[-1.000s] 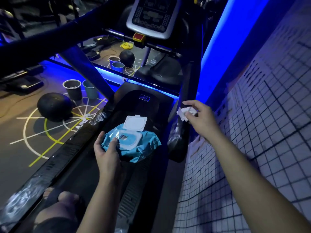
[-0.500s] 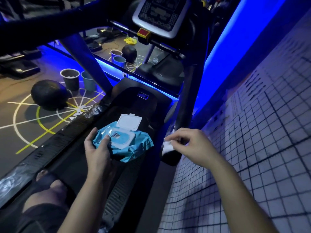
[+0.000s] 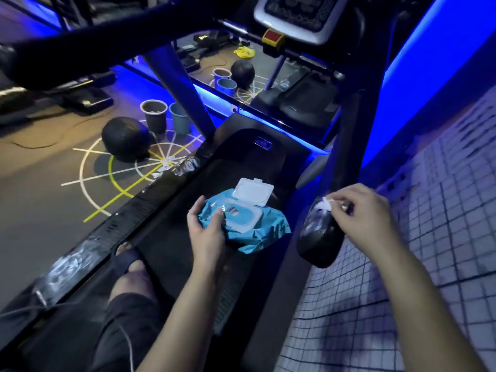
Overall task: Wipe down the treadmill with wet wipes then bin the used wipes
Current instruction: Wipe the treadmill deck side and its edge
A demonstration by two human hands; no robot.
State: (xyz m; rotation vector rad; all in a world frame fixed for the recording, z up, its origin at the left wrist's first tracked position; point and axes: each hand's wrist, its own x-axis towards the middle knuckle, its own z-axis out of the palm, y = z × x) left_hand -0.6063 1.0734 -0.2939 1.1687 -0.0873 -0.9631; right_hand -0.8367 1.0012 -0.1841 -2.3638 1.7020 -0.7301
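Two hands: left hand (image 3: 206,234) grips the pack (image 3: 268,229) above the belt (image 3: 171,237); right hand (image 3: 367,218) pinches a wipe (image 3: 324,205) against the handrail (image 3: 319,240) end. Wipe probably limp, light, damp; best held bunched.

The wipes pack (image 3: 264,233) at centre is teal, its lid (image 3: 253,191) white. The wipe (image 3: 323,204) is white. The treadmill (image 3: 169,234) is black. The wall (image 3: 442,237) at right has pale tiles gridded dark. The floor (image 3: 40,210) at left is grey, lined white and yellow.
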